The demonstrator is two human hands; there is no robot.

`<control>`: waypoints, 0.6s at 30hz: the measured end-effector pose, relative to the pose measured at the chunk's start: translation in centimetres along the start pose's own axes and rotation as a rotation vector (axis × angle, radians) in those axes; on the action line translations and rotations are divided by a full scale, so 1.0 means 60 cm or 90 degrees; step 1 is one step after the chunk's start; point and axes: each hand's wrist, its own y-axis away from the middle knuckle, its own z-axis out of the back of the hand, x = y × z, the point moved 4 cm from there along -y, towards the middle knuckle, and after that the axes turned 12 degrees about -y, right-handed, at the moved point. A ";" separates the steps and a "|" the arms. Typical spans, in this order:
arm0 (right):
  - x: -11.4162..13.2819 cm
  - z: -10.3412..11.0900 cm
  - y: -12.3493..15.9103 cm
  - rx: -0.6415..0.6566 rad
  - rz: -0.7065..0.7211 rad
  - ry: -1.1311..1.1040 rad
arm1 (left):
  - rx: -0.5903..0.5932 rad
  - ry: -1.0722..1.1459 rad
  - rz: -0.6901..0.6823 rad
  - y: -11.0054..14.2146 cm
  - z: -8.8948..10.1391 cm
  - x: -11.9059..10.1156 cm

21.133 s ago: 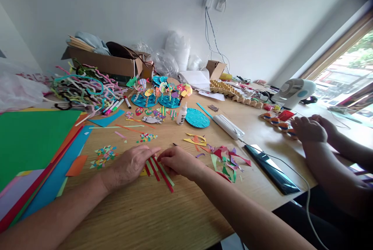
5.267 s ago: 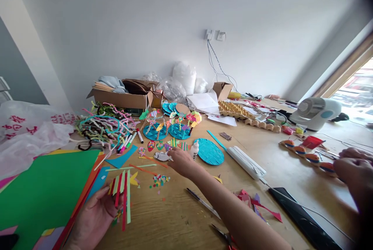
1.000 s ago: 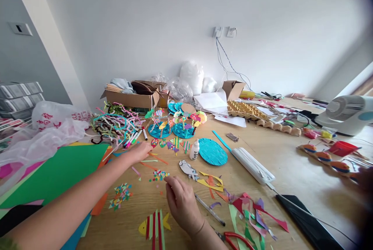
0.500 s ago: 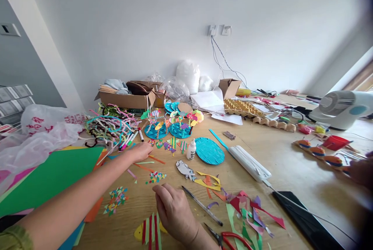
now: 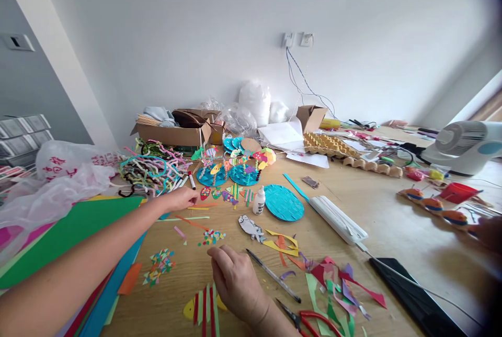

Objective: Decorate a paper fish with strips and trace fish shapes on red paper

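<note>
My left hand (image 5: 182,198) reaches far over the table, fingers pinched together. It is by thin orange and green paper strips (image 5: 196,211), just below the markers (image 5: 184,181) and the heap of pipe cleaners (image 5: 151,167). What it grips, if anything, is hidden. My right hand (image 5: 235,279) rests palm down near the front edge with loosely curled fingers, holding nothing. Its heel touches a yellow paper fish (image 5: 204,305) covered with red and green strips.
A pen (image 5: 272,274), red-handled scissors (image 5: 309,318) and coloured paper scraps (image 5: 333,279) lie right of my right hand. Farther off are a grey paper fish (image 5: 251,227), glue bottle (image 5: 259,201) and teal disc (image 5: 283,202). Coloured sheets (image 5: 66,232) are stacked left. Another person's hand (image 5: 490,232) is far right.
My left hand has slid a little left and farther away, toward the markers. My right hand has drawn back toward me beside the striped fish.
</note>
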 end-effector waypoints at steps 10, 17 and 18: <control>-0.008 -0.014 0.005 0.053 -0.020 0.017 | 0.006 -0.048 0.023 0.003 -0.024 -0.006; -0.010 -0.014 0.004 0.053 -0.015 0.033 | -0.024 -0.076 0.017 -0.018 -0.034 -0.019; -0.009 -0.015 0.004 0.055 -0.014 0.036 | -0.023 -0.077 0.016 -0.019 -0.034 -0.019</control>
